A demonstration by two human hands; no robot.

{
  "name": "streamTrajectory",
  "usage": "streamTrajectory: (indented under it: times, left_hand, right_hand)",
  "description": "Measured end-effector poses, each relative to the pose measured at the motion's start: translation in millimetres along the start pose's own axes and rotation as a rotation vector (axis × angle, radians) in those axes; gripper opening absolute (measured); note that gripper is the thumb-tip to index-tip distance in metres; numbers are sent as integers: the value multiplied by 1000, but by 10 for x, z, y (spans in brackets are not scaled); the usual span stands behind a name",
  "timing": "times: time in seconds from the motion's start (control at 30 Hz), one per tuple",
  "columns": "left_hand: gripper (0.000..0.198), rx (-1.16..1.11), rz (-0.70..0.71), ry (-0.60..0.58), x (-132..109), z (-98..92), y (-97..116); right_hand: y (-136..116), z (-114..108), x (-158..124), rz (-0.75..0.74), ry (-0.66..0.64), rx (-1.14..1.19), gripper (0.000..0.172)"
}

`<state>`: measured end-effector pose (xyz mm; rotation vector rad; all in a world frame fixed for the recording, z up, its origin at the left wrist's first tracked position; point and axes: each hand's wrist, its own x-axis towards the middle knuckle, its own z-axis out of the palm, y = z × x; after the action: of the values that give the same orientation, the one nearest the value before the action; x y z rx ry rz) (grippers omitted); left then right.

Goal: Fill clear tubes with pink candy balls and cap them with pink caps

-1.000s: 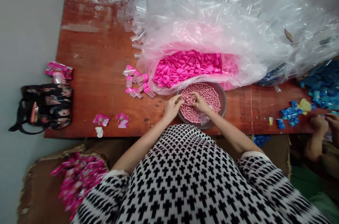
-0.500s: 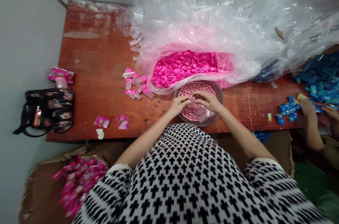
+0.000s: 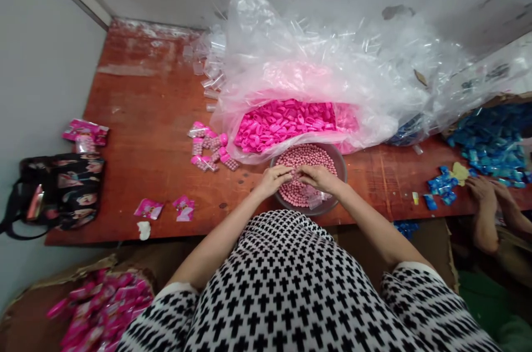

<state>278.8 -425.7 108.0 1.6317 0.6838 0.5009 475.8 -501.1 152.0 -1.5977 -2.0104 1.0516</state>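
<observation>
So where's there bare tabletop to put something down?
The largest bare patch of the wooden table lies left, between the grey side wall and the clear plastic tubes. Another separates the bowl of pink beads from the small yellow-white scrap. It's crowded at the bowl, with the plastic bag behind and the left hand and right hand over it.

The table (image 3: pixel 145 102) is shiny wood, rough and worn at the back. The big bag (image 3: pixel 353 86) is thin, crinkly, see-through plastic. The caps (image 3: pixel 286 123) inside look like smooth plastic. The beads (image 3: pixel 313 156) are smooth with a soft shine. The bowl (image 3: pixel 341 173) looks smooth too. The shirt (image 3: pixel 286 296) is dull cloth. The box (image 3: pixel 25 324) looks like rough cardboard, and its packets (image 3: pixel 103 307) are shiny plastic.
</observation>
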Motion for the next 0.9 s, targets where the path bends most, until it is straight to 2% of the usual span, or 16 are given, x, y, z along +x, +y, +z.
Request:
streamTrajectory:
  times: [0.13, 0.17, 0.23, 0.3, 0.33, 0.43, 0.53, 0.63, 0.73, 0.83, 0.9]
  left_hand:
    - [28, 10, -31, 82, -13, -90, -45]
    - [28, -6, -52, 116, -16, -105, -62]
    - [32, -102, -108, 175, -17, -113, -86]
    - [38, -298, -180, 193, -6, -94, -81]
    - [40, -407, -211, 191, 4, -80, -67]
    - [40, -610, -242, 190, 47, -51, -5]
    - [39, -608, -209, 217, 84, -63, 15]
    - [43, -512, -184, 268, 95, -87, -45]
    - [42, -350, -144, 321, 89, -88, -120]
    - [36, -218, -81, 305, 83, -64, -120]
    - [33, -148, -51, 297, 79, -44, -72]
  right_hand:
    - [54, -168, 58, 144, -38, -194, 24]
    - [79, -236, 119, 197, 9, -264, 27]
    - [138, -383, 322, 306, 183, -385, 32]
    - [208, -509, 618, 400, 368, -469, 35]
    - [246, -554, 786, 437, 412, -506, 37]
    - [374, -613, 1257, 581, 391, -613, 39]
    - [488, -607, 1516, 674, 288, -651, 36]
    - [496, -614, 1475, 579, 325, -603, 33]
    - [330, -611, 1193, 298, 424, -402, 37]
    - [62, -509, 828, 46, 364, -102, 35]
    - [-83, -386, 626, -68, 290, -4, 31]
